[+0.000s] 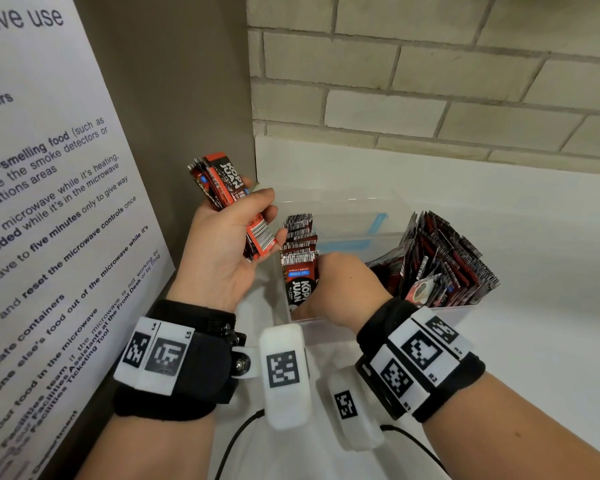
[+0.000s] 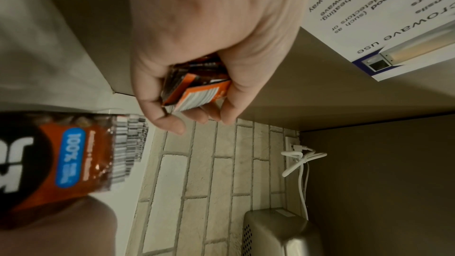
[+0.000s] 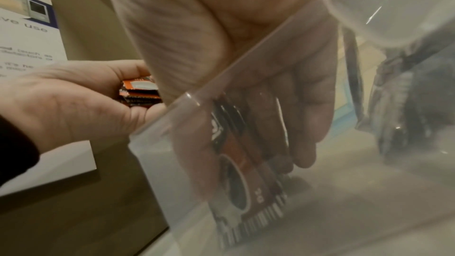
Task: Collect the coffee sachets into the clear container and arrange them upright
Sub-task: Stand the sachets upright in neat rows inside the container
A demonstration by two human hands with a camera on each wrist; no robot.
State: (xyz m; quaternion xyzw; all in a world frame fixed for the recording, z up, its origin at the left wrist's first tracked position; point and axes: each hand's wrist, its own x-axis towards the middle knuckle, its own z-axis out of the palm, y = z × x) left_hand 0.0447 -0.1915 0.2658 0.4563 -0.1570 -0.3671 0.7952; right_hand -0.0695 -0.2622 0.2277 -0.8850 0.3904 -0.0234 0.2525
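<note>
My left hand [image 1: 267, 216] grips a stack of red-and-black coffee sachets [image 1: 227, 192] just left of the clear container [image 1: 347, 206]; the left wrist view shows the fingers curled round the stack [image 2: 197, 92]. Against the container's left wall stands a row of upright sachets [image 1: 298, 258]. My right hand [image 1: 333, 282] reaches inside and holds that row. Through the clear wall [image 3: 246, 55], the right wrist view shows thumb and fingers [image 3: 302, 127] either side of a sachet [image 3: 236, 163]. Another bunch of sachets [image 1: 444, 261] leans at the container's right end.
The container sits on a white counter [image 1: 516, 341] in a corner, with a brick wall [image 1: 430, 81] behind. A brown side panel carries a microwave-use poster [image 1: 49, 202] at the left. A metal appliance [image 2: 278, 231] and a white cable [image 2: 300, 157] sit further along.
</note>
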